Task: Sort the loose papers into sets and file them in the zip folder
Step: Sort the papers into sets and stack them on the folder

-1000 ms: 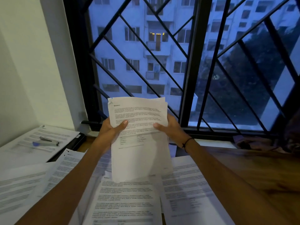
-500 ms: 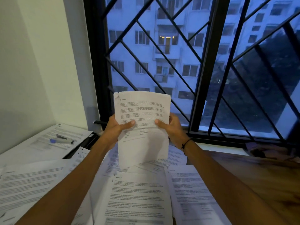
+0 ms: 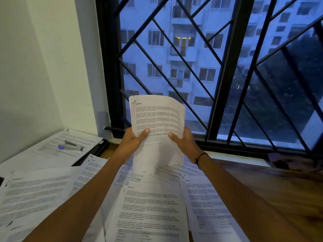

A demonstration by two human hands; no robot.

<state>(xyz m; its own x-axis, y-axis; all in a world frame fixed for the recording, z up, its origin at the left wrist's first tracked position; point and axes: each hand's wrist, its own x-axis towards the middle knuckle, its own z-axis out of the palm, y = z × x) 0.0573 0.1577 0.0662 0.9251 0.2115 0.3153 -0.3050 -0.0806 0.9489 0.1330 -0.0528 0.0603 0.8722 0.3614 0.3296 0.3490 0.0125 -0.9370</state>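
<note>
You hold a white stapled set of printed pages (image 3: 157, 123) upright above the brown wooden table (image 3: 262, 189), your left hand (image 3: 133, 143) and right hand (image 3: 183, 143) each clamped on a side edge (thumbs in front). Loose printed sheets (image 3: 150, 212) lie spread below.

Single head-worn view, forward and down over a paper-strewn desk (image 3: 262, 189), close, seemingly toward the window (image 3: 227, 67).

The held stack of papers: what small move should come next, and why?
Probably tap the stack on the desk to square its edges. Both the left hand and the right hand grip it upright above the loose papers, and its sheets look uneven.
</note>
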